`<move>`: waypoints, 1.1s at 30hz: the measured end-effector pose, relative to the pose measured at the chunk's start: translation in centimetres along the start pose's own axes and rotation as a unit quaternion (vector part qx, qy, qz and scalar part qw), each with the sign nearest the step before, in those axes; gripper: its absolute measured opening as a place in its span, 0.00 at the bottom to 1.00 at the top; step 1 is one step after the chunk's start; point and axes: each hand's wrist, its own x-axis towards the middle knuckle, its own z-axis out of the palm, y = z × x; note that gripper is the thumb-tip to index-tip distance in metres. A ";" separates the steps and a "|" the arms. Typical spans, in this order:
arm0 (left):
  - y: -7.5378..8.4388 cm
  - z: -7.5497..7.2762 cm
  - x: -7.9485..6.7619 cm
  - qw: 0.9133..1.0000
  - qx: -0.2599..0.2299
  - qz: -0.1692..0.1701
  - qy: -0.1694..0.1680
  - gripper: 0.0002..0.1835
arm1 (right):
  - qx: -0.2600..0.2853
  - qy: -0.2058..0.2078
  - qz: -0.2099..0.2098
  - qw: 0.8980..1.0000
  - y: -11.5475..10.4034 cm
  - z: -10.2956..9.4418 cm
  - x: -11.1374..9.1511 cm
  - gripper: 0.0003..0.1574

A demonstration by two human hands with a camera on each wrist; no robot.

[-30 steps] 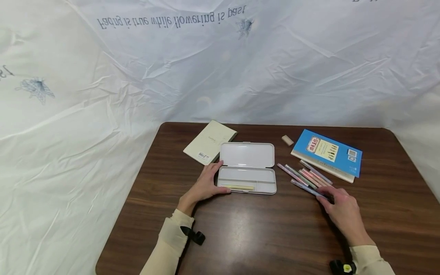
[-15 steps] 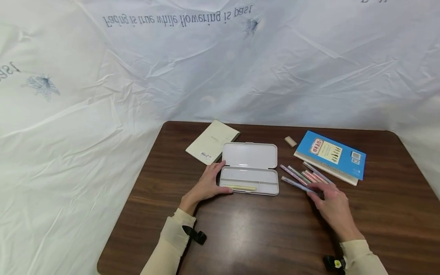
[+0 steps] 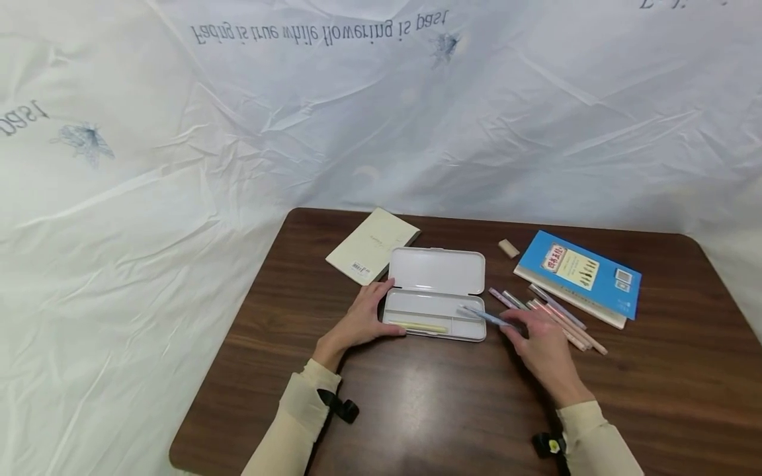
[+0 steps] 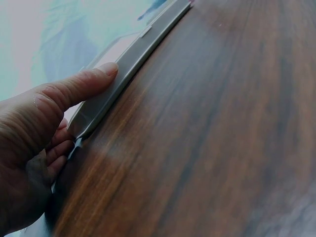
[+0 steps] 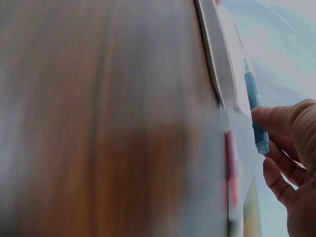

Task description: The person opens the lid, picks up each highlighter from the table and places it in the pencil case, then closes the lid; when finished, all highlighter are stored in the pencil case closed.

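The near tabletop (image 3: pixel 411 410) allows passage; pens (image 3: pixel 568 324) (book (image 3: pixel 595 274) behind) obstruct right of the case (image 3: pixel 437 272).

The held pen (image 5: pixel 254 94) is blue, the pencil case (image 3: pixel 437 271) white, the tabletop (image 3: pixel 417 410) brown with darker streaked grain.

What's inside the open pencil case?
In the pencil case, a yellow stick lies in the long front compartment. The blue pen in the right hand reaches over the right part; the left hand covers the front-left corner. What they cover is hidden.
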 end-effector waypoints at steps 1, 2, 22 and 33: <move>-0.1 0.0 0.0 1.000 0.002 0.000 -0.001 0.63 | 0.002 -0.002 -0.004 1.000 -0.3 0.3 0.2 0.15; -0.1 0.1 0.0 1.000 0.002 0.000 -0.001 0.63 | 0.005 -0.003 -0.010 1.000 -0.5 0.6 0.3 0.15; 0.1 0.1 0.4 1.000 0.006 0.005 0.002 0.62 | 0.066 -0.068 -0.052 0.994 -5.2 5.2 3.2 0.14; -0.2 0.2 0.1 1.000 0.002 -0.003 -0.004 0.62 | 0.071 -0.116 -0.038 0.990 -6.7 6.7 3.9 0.12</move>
